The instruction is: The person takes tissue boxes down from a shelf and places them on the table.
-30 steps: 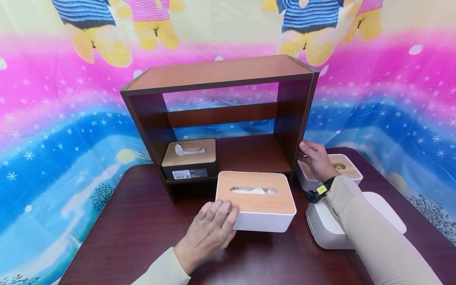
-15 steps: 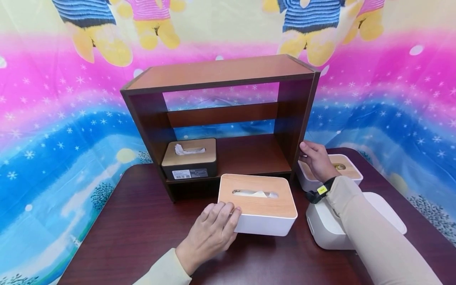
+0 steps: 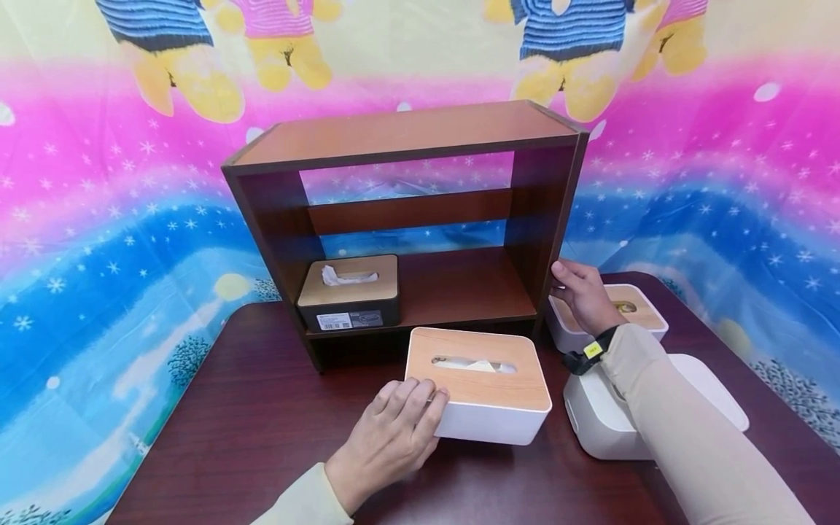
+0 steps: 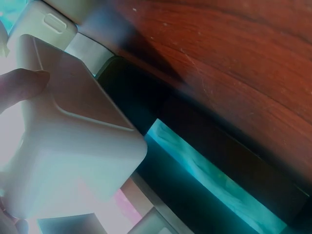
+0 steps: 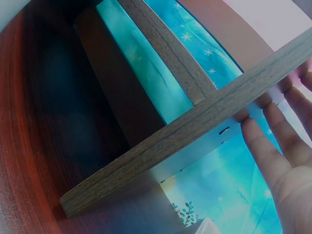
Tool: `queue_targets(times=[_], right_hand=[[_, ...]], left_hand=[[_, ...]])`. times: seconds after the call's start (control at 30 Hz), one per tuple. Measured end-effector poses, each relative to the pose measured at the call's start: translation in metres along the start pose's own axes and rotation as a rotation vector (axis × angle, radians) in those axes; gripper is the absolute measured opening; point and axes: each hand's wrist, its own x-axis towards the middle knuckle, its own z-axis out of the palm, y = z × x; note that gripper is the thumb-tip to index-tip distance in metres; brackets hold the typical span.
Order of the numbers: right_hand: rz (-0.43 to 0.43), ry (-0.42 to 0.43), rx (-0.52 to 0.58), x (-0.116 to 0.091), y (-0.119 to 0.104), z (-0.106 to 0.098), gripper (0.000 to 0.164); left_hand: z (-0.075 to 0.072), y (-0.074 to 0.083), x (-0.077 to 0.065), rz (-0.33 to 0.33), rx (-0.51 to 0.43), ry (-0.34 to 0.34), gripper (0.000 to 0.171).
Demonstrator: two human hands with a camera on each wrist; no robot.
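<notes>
My left hand (image 3: 394, 434) grips the left end of a white tissue box (image 3: 488, 423) with a light wood lid, fingers over its top edge. In the left wrist view the thumb presses the underside of the tissue box (image 4: 92, 151). The box hangs tilted over the table, in front of a dark brown wooden shelf (image 3: 420, 135). At the shelf's right side panel, the fingertips of my right hand (image 3: 587, 297) rest against the outer face. The right wrist view shows that hand's fingers fairly straight on the panel (image 5: 195, 141). A tissue pokes from the held box's slot.
A black tissue box (image 3: 354, 310) with a wood lid stands at the left on the shelf board. Right of the shelf are another white wood-lidded box (image 3: 646, 313) and a white rounded container (image 3: 590, 423), partly hidden by the right arm. A printed cloth backdrop surrounds the table.
The left hand and the white tissue box have moved slightly toward me and to the right, away from the shelf's front edge. The right hand has stayed on the side panel.
</notes>
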Motion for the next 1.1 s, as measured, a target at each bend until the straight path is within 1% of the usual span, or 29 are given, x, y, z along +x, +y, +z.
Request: queue_targets(times=[0.2, 0.33, 0.53, 0.7, 0.87, 1.0, 1.1], right_hand=[[0.003, 0.012, -0.013, -0.001, -0.001, 0.002, 0.030], [0.007, 0.021, -0.020, -0.001, -0.002, 0.002, 0.030], [0.009, 0.013, -0.031, 0.000, -0.002, 0.001, 0.031], [0.014, 0.003, -0.040, 0.000, -0.003, 0.002, 0.033], [0.020, 0.005, -0.068, -0.001, -0.004, 0.004, 0.034], [0.018, 0.008, -0.051, -0.001, -0.003, 0.002, 0.033], [0.012, 0.006, -0.029, -0.001, -0.002, 0.002, 0.031]], left_hand=[[0.000, 0.004, -0.002, 0.001, -0.016, -0.020, 0.047], [-0.001, 0.006, -0.002, 0.003, -0.019, -0.022, 0.048], [-0.007, 0.007, 0.003, 0.001, -0.030, -0.010, 0.042], [-0.010, 0.009, 0.005, 0.004, -0.019, -0.004, 0.039], [-0.002, 0.013, 0.000, 0.007, -0.027, -0.012, 0.040], [0.004, 0.015, -0.003, 0.004, -0.033, -0.014, 0.039], [0.004, 0.015, -0.004, 0.002, -0.030, -0.024, 0.038]])
